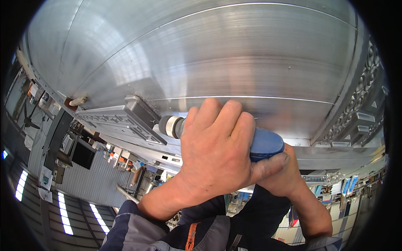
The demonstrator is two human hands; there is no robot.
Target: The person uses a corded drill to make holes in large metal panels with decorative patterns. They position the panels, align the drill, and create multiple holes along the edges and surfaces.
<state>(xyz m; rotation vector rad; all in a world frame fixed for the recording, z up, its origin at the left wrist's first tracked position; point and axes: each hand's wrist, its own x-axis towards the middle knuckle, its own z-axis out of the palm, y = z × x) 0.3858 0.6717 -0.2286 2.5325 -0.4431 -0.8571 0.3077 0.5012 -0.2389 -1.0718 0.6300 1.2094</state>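
Observation:
A blue power drill (267, 143) lies sideways before me, its black and silver chuck (169, 126) pointing left. My left hand (216, 147) wraps over the drill's body from above, hiding most of it, with the thumb along the near side. Behind and below it, my right hand (279, 180) grips the drill where the handle is hidden. A thin bit reaches from the chuck to a grey metal block (139, 109); whether its tip is inside cannot be made out. The block adjoins a flat metal plate (125, 124) with raised strips. Metal shavings (154, 106) lie beside the block.
A large brushed metal panel (238, 62) with seams spreads ahead. A wooden-looking handle (78, 101) stands at its left edge. Embossed metal trim (355, 106) borders the right. A fan (29, 116) and cluttered shelves (122, 160) are farther left.

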